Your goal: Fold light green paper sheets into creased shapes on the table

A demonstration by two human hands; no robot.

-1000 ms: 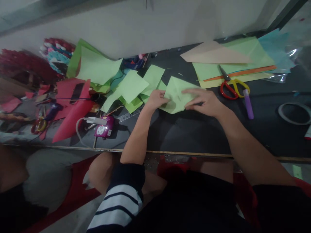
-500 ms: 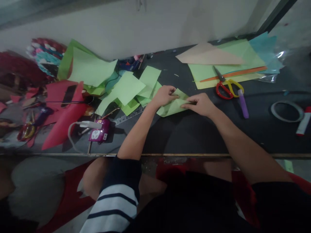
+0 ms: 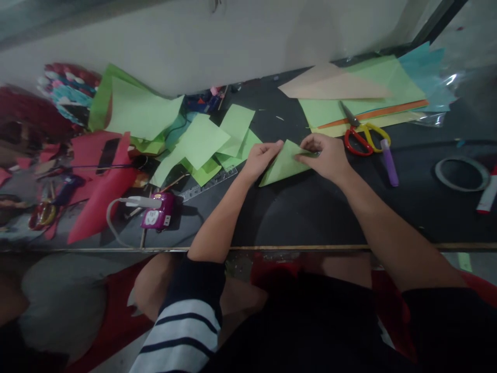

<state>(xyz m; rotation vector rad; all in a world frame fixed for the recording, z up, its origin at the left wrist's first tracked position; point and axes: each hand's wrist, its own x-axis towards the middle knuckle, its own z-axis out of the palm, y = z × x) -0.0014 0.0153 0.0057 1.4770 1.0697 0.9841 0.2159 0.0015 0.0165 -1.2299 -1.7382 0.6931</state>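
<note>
A green sheet of paper [image 3: 286, 165], folded into a triangle, lies on the dark table between my hands. My left hand [image 3: 261, 159] grips its left edge, thumb and fingers closed near the top corner. At the right corner, my right hand [image 3: 325, 154] pinches the paper between thumb and fingers. Scissors [image 3: 362, 135] with one red and one yellow handle lie beyond my right hand, and a purple tube [image 3: 389, 163] rests beside them. Left of my left hand are several loose green paper pieces [image 3: 205, 141].
A clear ruler [image 3: 209, 185] and a purple plug adapter [image 3: 158, 211] with a white charger lie at left. Red paper [image 3: 104, 186] is farther left. Stacked coloured sheets [image 3: 373, 83] lie at the back right. A roll of tape [image 3: 462, 173] is at far right, near a white marker [image 3: 487, 194].
The green paper now shows a clean triangular shape, its flap folded over. My right hand has risen slightly and turned at the right corner; my left hand has shifted along the left edge.
</note>
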